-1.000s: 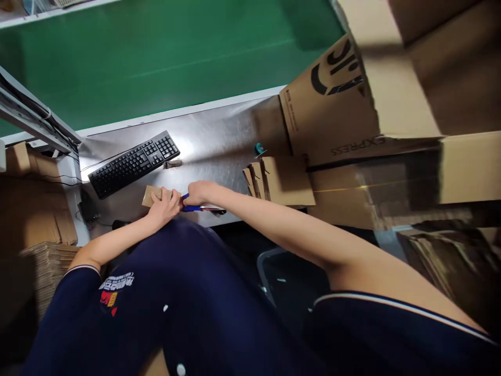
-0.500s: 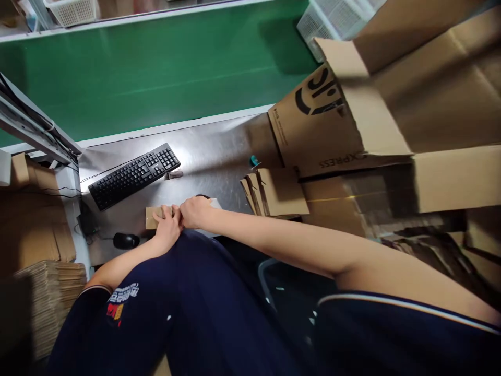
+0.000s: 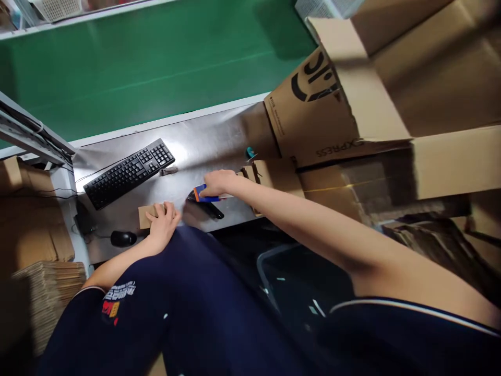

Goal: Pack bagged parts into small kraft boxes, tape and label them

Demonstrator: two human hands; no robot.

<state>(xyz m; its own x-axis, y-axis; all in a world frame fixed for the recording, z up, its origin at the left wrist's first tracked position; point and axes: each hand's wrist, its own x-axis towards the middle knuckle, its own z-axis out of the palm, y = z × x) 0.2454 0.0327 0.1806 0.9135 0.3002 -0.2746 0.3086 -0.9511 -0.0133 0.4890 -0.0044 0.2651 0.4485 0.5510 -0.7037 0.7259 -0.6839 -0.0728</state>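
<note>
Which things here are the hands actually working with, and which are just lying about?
In hand: left hand resting on small cardboard box; right hand gripping blue tool.
Lying about: keyboard, mouse, large printed carton, flat cardboard stack.

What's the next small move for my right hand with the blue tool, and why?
Probably carry the blue tool in the right hand leftward to the small cardboard box: the left hand pins that box to the table, and the tool sits apart, to its right.
</note>
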